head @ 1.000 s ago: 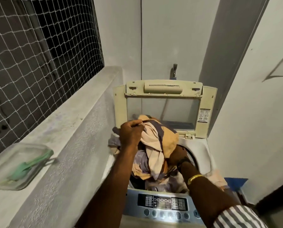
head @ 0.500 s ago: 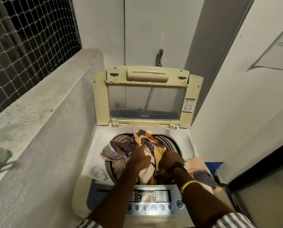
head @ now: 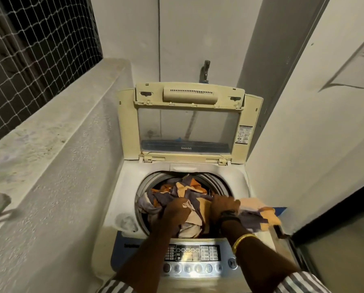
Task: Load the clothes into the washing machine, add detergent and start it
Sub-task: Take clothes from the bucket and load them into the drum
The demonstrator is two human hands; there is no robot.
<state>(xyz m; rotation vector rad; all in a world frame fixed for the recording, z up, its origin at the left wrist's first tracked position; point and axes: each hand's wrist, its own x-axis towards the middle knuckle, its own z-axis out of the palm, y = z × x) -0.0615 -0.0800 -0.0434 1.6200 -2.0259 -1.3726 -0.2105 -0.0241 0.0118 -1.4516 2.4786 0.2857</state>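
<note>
1. On the left, a grey ledge [head: 50, 134] runs along the washer, with netting [head: 39, 39] above it.
2. Between the ledge and the right wall stands the washer [head: 126, 187], a top loader seen from above.
3. At its back the lid [head: 189, 96] stands upright and open, with a clear window in its middle; a tap [head: 205, 69] shows on the wall just behind it.
4. In the deck the round drum [head: 143, 187] lies open.
5. Inside the drum sit the clothes [head: 187, 191], a bundle in orange, cream and purple-grey. One end spills over the rim to the right and lies on the washer's right edge.
6. At the near side of the bundle the left hand [head: 175, 210] grips the cloth, fingers curled into it, knuckles up.
7. Just to its right the right hand [head: 224, 205] clutches the cloth where it crosses the rim, fingers bent down around a fold.
8. Below both wrists lies the panel [head: 192, 252], with a row of round buttons along its near edge.
9. On the right forearm sits a gold bangle [head: 242, 240], with a dark band at the wrist above it.
</note>
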